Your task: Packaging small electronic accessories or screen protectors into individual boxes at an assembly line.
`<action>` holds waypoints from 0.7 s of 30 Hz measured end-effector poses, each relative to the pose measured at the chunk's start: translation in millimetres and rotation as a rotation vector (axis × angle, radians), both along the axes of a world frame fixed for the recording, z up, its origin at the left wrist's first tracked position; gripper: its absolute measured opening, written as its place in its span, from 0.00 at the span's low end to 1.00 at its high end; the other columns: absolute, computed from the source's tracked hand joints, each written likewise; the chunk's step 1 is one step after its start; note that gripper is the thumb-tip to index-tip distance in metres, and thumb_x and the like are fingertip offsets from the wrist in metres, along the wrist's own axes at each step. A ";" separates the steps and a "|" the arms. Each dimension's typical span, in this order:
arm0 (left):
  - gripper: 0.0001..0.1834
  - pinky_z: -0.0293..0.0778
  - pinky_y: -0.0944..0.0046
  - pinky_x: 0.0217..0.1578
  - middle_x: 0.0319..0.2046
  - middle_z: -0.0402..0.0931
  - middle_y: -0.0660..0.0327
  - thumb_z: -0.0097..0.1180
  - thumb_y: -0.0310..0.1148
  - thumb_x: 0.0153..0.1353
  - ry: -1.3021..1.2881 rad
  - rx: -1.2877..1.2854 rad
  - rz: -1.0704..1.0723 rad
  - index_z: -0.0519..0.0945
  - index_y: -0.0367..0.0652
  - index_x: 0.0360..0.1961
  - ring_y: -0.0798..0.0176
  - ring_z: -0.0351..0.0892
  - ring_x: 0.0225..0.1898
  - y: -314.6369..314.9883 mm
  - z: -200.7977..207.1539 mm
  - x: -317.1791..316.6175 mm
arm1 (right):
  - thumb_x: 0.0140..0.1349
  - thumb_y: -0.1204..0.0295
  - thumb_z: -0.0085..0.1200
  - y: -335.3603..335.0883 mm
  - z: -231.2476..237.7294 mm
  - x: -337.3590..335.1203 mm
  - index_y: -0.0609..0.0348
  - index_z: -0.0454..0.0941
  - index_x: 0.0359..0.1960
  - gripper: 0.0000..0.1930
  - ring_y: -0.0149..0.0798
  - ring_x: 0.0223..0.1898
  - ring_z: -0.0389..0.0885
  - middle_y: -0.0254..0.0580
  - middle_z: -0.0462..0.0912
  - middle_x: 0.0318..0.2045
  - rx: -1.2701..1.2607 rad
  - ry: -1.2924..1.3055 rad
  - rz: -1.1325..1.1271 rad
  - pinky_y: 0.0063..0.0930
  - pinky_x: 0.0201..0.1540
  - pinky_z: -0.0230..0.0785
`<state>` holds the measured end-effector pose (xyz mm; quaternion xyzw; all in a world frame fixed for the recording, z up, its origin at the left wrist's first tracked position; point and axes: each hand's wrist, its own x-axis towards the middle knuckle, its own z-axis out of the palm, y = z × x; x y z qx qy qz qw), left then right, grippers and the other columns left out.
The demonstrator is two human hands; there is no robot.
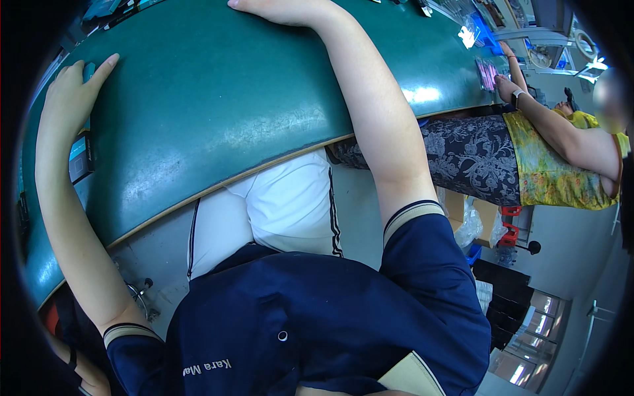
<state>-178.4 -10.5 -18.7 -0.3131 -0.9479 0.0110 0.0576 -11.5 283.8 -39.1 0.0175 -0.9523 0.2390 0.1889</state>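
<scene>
My left hand [66, 105] is at the far left of the green work table [198, 112], its thumb held well apart from the fingers. Beside it, partly behind the hand, shows a teal box-like piece [88, 71]; whether the hand touches it I cannot tell. Next to my left wrist lies a small black and blue box [80, 158]. My right hand [281, 9] reaches over the table to the upper edge of the view. Only its thumb and the back of the hand show there; the fingers are cut off.
Dark flat boxes [132, 14] line the table's far left edge. On the right, a co-worker in a yellow top [561, 158] has a hand by pink packaged items [487, 74], near a blue bin [487, 34]. Cardboard boxes [485, 218] stand behind on the floor.
</scene>
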 end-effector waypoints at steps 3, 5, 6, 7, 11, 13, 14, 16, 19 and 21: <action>0.52 0.70 0.52 0.59 0.54 0.76 0.37 0.49 0.71 0.60 -0.003 0.000 -0.008 0.74 0.24 0.58 0.43 0.77 0.57 1.7 -1.0 -3.2 | 0.61 0.61 0.60 2.1 -2.0 -0.6 0.61 0.78 0.53 0.22 0.52 0.63 0.70 0.55 0.75 0.58 0.013 0.013 -0.004 0.39 0.67 0.60; 0.52 0.70 0.52 0.60 0.54 0.76 0.37 0.49 0.71 0.60 -0.045 -0.035 0.019 0.75 0.23 0.58 0.43 0.77 0.57 2.6 -0.1 -6.3 | 0.61 0.61 0.60 0.5 -1.6 -0.8 0.61 0.78 0.53 0.22 0.52 0.63 0.70 0.55 0.75 0.58 0.021 0.024 -0.006 0.39 0.67 0.60; 0.52 0.70 0.52 0.60 0.54 0.76 0.37 0.49 0.71 0.60 -0.046 -0.035 0.019 0.75 0.23 0.58 0.43 0.77 0.57 0.8 -4.5 -8.7 | 0.61 0.60 0.59 0.2 -0.9 -0.4 0.61 0.78 0.53 0.22 0.52 0.63 0.70 0.55 0.75 0.59 0.014 0.006 -0.012 0.39 0.68 0.60; 0.48 0.73 0.52 0.52 0.44 0.77 0.41 0.50 0.71 0.59 0.032 0.041 -0.016 0.79 0.26 0.49 0.47 0.80 0.49 -1.9 -10.7 -10.3 | 0.61 0.60 0.59 -0.5 -0.1 0.1 0.61 0.78 0.53 0.22 0.52 0.64 0.70 0.55 0.75 0.59 0.007 -0.011 -0.017 0.39 0.68 0.60; 0.46 0.77 0.53 0.46 0.36 0.79 0.45 0.52 0.72 0.58 0.161 0.096 -0.066 0.83 0.29 0.43 0.51 0.83 0.41 -5.4 -17.4 -13.0 | 0.62 0.60 0.59 -2.8 1.1 1.5 0.61 0.78 0.53 0.22 0.52 0.64 0.70 0.55 0.75 0.59 0.006 -0.016 -0.023 0.39 0.68 0.60; 0.46 0.77 0.53 0.45 0.36 0.79 0.45 0.52 0.72 0.58 0.164 0.125 -0.072 0.82 0.29 0.44 0.51 0.83 0.41 -7.3 -17.5 -11.1 | 0.62 0.60 0.59 -2.8 0.9 1.3 0.61 0.78 0.54 0.22 0.52 0.64 0.69 0.55 0.75 0.59 0.013 -0.015 -0.016 0.39 0.68 0.60; 0.46 0.77 0.52 0.45 0.36 0.79 0.45 0.52 0.72 0.57 0.168 0.153 -0.077 0.82 0.29 0.45 0.51 0.83 0.41 -8.1 -17.4 -10.6 | 0.62 0.60 0.59 -2.7 0.6 1.1 0.61 0.78 0.54 0.22 0.52 0.64 0.69 0.55 0.75 0.59 0.013 -0.015 -0.015 0.39 0.68 0.60; 0.47 0.77 0.53 0.45 0.37 0.79 0.45 0.52 0.72 0.57 0.174 0.151 -0.082 0.82 0.30 0.46 0.52 0.83 0.41 -10.0 -18.8 -13.1 | 0.62 0.60 0.59 -2.8 0.0 0.6 0.61 0.78 0.53 0.22 0.52 0.64 0.69 0.55 0.75 0.59 0.020 -0.002 -0.010 0.39 0.68 0.60; 0.46 0.77 0.53 0.45 0.37 0.79 0.45 0.52 0.72 0.57 0.166 0.136 -0.073 0.82 0.30 0.45 0.52 0.83 0.41 -8.7 -19.2 -12.5 | 0.62 0.60 0.59 -3.2 -0.3 1.0 0.61 0.78 0.53 0.22 0.52 0.64 0.70 0.55 0.75 0.59 0.011 0.006 -0.015 0.39 0.68 0.60; 0.46 0.77 0.54 0.45 0.36 0.79 0.46 0.52 0.73 0.57 0.151 0.123 -0.059 0.83 0.30 0.43 0.53 0.83 0.40 -7.7 -19.9 -13.2 | 0.61 0.61 0.59 -3.0 1.5 1.4 0.61 0.78 0.53 0.22 0.52 0.64 0.70 0.55 0.75 0.59 0.003 -0.005 -0.009 0.39 0.67 0.60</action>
